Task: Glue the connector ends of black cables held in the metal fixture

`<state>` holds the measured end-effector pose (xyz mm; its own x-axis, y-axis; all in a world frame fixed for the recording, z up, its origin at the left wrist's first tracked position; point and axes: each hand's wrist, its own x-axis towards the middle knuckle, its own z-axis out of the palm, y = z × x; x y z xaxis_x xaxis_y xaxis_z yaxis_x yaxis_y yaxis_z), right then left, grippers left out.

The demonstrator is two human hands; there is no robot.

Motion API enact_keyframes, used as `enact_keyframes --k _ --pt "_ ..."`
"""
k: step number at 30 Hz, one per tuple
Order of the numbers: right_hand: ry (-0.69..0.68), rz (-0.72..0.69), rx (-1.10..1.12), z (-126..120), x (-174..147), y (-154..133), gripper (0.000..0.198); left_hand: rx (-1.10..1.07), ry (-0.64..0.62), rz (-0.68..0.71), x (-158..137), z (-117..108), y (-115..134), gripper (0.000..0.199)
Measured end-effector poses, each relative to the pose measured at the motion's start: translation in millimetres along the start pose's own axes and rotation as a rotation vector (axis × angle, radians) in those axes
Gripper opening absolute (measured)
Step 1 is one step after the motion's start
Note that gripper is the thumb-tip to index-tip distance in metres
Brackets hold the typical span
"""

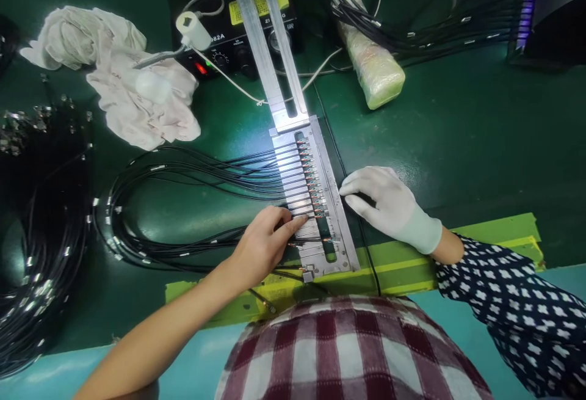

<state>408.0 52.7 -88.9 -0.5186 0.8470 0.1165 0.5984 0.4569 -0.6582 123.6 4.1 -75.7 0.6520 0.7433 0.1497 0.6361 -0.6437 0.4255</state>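
Observation:
A slotted metal fixture (336, 220) lies on the table in front of me. Several black cables (247, 171) run into its grooves from the left, their stripped copper-coloured ends and small connectors lined up along the slot. My left hand (263, 241), bare, is over the fixture's left edge, thumb and fingers closed on a black cable at the lower grooves; its fingertips partly cover the cable. My right hand (389, 204), in a white glove, rests by the fixture's right edge with thumb and fingertips drawn together. Whether anything is between them is hidden.
Behind the fixture, a slotted metal bracket (256, 40) rises past a black control box (220, 61). White cloths (151, 94) lie at back left, cable bundles (41, 235) at far left. A plastic-wrapped block (373, 70) under more cables lies back right. Yellow-green tape (494, 238) lines the front edge.

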Motion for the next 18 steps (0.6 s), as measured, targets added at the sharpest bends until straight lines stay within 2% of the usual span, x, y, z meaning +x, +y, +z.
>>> enact_keyframes --k 5,10,15,18 --pt "-0.011 0.001 0.005 0 0 1 0.011 -0.154 -0.071 -0.04 3 -5 -1 0.04" --pt "-0.002 -0.002 0.007 1 0 1 0.011 -0.168 -0.062 -0.05 4 -2 1 0.039" --pt "0.002 0.003 0.011 1 0 1 0.011 0.016 -0.008 0.062 -3 2 2 0.035" --pt "0.006 0.001 0.006 2 0 2 0.011 0.142 -0.002 0.059 -9 3 5 0.036"
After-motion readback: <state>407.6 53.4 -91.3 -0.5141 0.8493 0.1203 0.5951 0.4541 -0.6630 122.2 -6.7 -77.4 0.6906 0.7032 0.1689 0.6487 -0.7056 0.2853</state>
